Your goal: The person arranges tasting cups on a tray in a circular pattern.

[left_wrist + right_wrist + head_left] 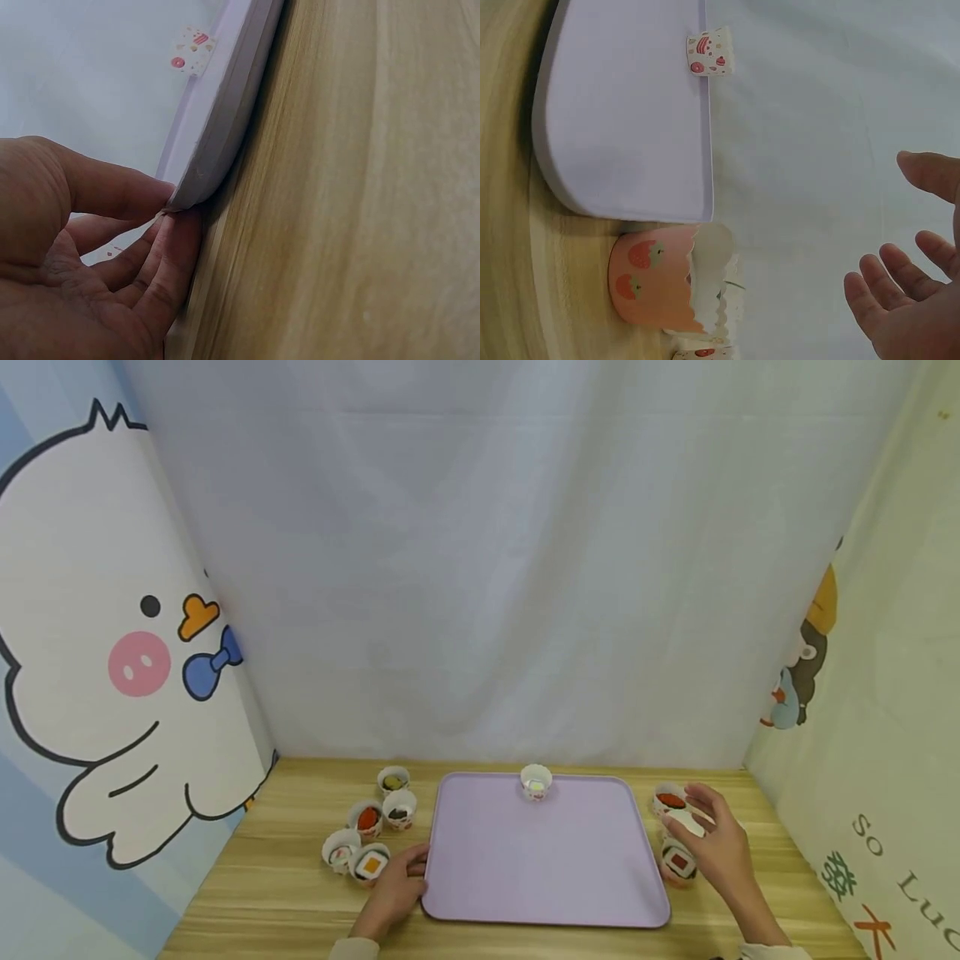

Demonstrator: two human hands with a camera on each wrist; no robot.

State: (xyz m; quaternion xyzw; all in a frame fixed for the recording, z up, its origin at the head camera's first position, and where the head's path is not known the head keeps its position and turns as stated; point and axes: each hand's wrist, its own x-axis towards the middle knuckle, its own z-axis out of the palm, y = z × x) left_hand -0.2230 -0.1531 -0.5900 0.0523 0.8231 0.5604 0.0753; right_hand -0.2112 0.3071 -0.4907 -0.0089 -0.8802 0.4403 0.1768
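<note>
My left hand (393, 889) pinches the left edge of a lilac tray (547, 860) near its front corner; the left wrist view shows the thumb on the rim and fingers against its underside. A small paper cup (536, 785) holding something pale stands at the tray's far edge. Off the tray's right side, my right hand (716, 839) hovers with fingers apart and nothing between them. Under and beside it are a cup with red filling (670, 800), a partly covered white cup, and a pink strawberry-print cup (652, 277) holding a white square piece with a dark red centre.
Left of the tray several paper cups stand grouped on the wooden table (277, 877), among them one with red filling (367, 818) and one with an orange-centred white piece (371, 863). A pale curtain (487, 568) hangs behind, with printed cloths at both sides.
</note>
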